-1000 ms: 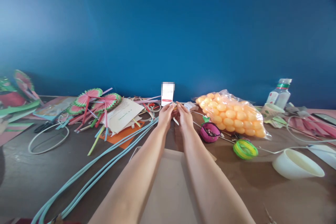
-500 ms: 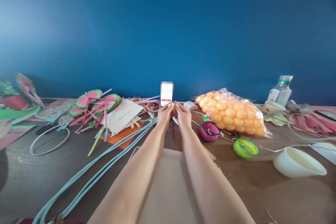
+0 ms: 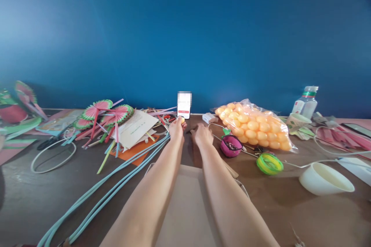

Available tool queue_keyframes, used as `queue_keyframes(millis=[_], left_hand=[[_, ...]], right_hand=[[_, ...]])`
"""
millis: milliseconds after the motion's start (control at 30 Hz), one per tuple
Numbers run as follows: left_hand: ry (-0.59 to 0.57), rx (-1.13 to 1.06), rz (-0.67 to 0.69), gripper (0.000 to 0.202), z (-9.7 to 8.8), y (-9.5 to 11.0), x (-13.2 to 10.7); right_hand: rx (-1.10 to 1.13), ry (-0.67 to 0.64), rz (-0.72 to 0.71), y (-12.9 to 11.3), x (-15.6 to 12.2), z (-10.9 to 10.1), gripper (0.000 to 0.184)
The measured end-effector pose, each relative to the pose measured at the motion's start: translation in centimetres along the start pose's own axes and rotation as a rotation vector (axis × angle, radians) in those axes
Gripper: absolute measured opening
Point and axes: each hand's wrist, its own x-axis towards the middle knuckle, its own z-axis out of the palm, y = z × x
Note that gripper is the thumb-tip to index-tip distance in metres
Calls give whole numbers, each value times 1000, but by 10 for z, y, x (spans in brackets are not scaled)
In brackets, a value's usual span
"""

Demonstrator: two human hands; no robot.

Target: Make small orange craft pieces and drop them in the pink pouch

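My left hand [image 3: 176, 129] is closed in a pinch around a small yellow piece [image 3: 182, 120], held just in front of an upright phone [image 3: 183, 107]. The piece is too small for me to name its kind. To the right, my right hand [image 3: 203, 135] is low over the dark brown table, its fingers bent and pointing left. Whatever lies at those fingertips is hidden or too small to make out. A small white box [image 3: 210, 118] is just beyond the right hand, and a purple pouch [image 3: 231, 146] with small bits inside sits beside it.
A clear bag of orange balls [image 3: 255, 126] lies at right, near green-yellow rings [image 3: 269, 163], a white cup [image 3: 326, 178] and a bottle [image 3: 305, 102]. Leftward are watermelon-patterned paper fans [image 3: 117, 114], papers [image 3: 136, 128] and long blue tubes [image 3: 116, 185]. A blue wall [image 3: 185, 38] rises behind.
My hands were together in front of the phone. They have since parted: the left moved slightly left with the yellow piece, the right came down toward the table. The view tilted slightly.
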Motion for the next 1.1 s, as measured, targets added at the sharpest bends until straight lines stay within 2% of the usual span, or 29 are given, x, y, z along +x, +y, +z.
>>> queue_keyframes(millis=[100, 333, 400, 567, 700, 833, 1100], left_hand=[[18, -26, -17, 16, -1, 1, 0], [26, -78, -35, 15, 0, 4, -3], [23, -87, -37, 13, -1, 3, -1], [43, -116, -47, 8, -2, 1, 2], [71, -138, -81, 2, -1, 3, 2], [114, -134, -115, 11, 0, 5, 3], [113, -143, -167, 16, -1, 2, 6]], right_hand=[[-171, -126, 34, -2, -3, 0, 39], [-120, -221, 58, 4, 3, 2, 43], [-98, -184, 27, 5, 3, 1, 41], [-86, 40, -64, 0, -3, -1, 39], [-70, 137, -190, -7, -9, 0, 35], [-70, 240, -306, -13, -16, 3, 37], [-80, 274, -397, -16, -21, 8, 38]])
